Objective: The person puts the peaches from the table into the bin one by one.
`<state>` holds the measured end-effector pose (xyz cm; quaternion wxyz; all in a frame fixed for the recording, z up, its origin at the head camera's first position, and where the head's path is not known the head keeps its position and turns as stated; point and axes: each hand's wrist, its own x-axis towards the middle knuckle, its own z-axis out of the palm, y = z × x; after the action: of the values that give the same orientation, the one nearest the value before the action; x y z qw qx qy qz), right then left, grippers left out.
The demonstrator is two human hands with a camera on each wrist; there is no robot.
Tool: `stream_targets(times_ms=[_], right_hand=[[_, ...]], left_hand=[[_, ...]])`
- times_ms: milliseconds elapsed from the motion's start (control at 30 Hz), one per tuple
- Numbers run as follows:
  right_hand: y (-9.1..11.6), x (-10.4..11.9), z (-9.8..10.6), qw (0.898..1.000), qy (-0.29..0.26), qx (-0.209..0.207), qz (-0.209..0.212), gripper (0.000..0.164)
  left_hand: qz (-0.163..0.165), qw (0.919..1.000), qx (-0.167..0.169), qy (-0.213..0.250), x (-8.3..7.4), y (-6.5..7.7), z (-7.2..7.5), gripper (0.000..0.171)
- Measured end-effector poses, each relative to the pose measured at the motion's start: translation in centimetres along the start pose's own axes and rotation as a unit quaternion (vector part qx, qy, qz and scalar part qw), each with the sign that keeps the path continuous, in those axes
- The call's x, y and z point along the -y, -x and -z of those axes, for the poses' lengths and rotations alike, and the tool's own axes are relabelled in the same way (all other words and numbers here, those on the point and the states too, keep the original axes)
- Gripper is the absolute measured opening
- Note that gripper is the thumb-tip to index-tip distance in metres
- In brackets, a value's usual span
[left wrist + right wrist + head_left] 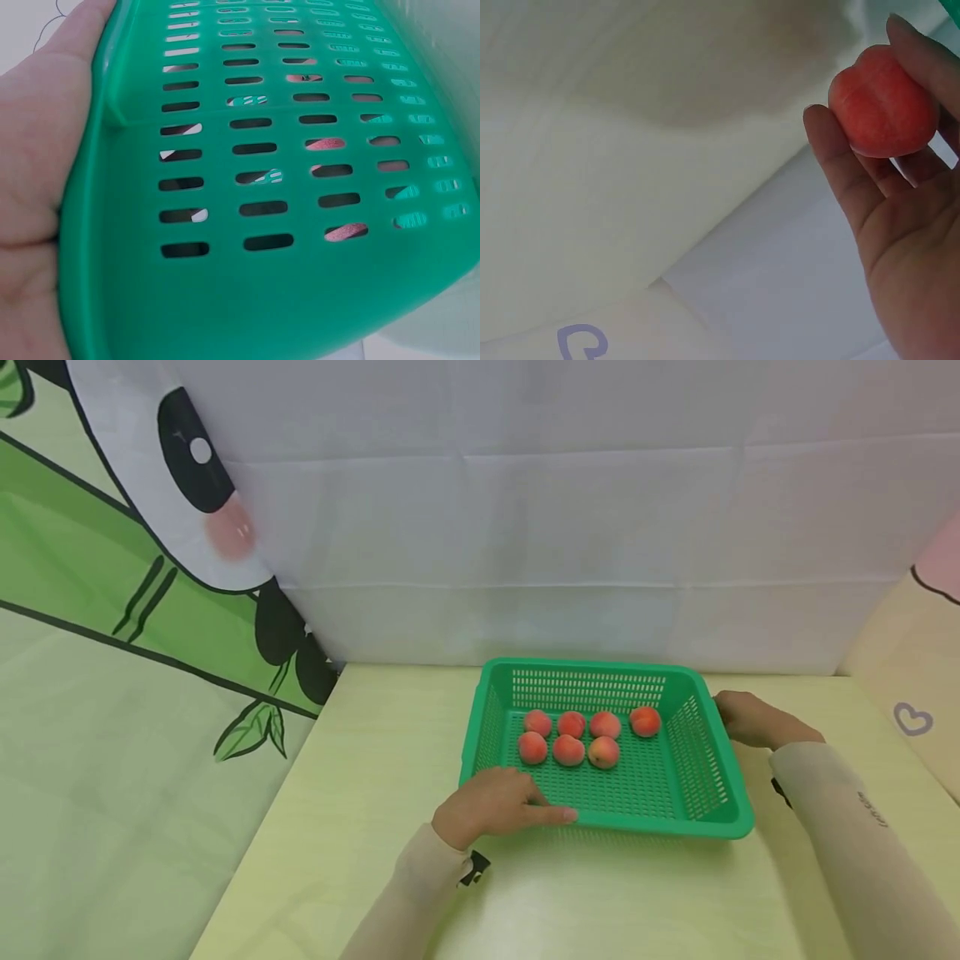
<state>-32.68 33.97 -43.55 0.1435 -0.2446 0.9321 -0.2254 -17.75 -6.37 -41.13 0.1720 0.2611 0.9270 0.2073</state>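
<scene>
A green plastic basket [637,823] with slotted walls stands on the table, several peaches [568,750] grouped on its floor. My left hand [487,806] grips the rim at its front left corner, one digit stretched along the front edge. Close up in the left wrist view, the palm [37,195] lies against the rim, and pink fruit shows through the slots of the basket wall [225,300]. Beyond the basket's right side is my right hand [757,718]. In the right wrist view it holds a reddish peach [885,105] between thumb and fingers; the head view hides that peach.
The pale yellow table [360,760] reaches back to a white cloth backdrop [570,527]. On the left hangs a green and white printed cloth [135,735]. A cream cloth with a heart outline [912,718] borders the table on the right.
</scene>
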Motion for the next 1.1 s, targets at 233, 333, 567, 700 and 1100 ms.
stream_targets(times_ms=[233, 333, 567, 700, 1100], right_hand=[[1.4, 1.8, 5.5, 0.992, 0.085, -0.093, 0.006, 0.042], [1.9, 4.4, 7.7, 0.986, 0.104, -0.133, 0.018, 0.040], [2.1, 11.3, 9.1, 0.970, 0.126, -0.179, 0.104, 0.038], [1.7, 13.9, 8.1, 0.976, 0.127, -0.128, 0.125, 0.044], [-0.6, 16.7, 3.0, 0.967, 0.211, 0.132, 0.058, 0.021]], left_hand=[[0.000, 1.0000, 0.001, -0.003, -0.1, 0.0, 0.1, 0.065], [-0.001, 1.0000, 0.001, -0.003, -0.1, -0.1, 0.2, 0.065], [0.006, 1.0000, -0.002, 0.006, -0.1, 0.0, 0.2, 0.064], [0.000, 1.0000, 0.001, 0.008, -0.3, 0.0, 0.1, 0.063], [-0.001, 0.9999, 0.001, 0.012, -0.1, 0.2, 0.4, 0.064]])
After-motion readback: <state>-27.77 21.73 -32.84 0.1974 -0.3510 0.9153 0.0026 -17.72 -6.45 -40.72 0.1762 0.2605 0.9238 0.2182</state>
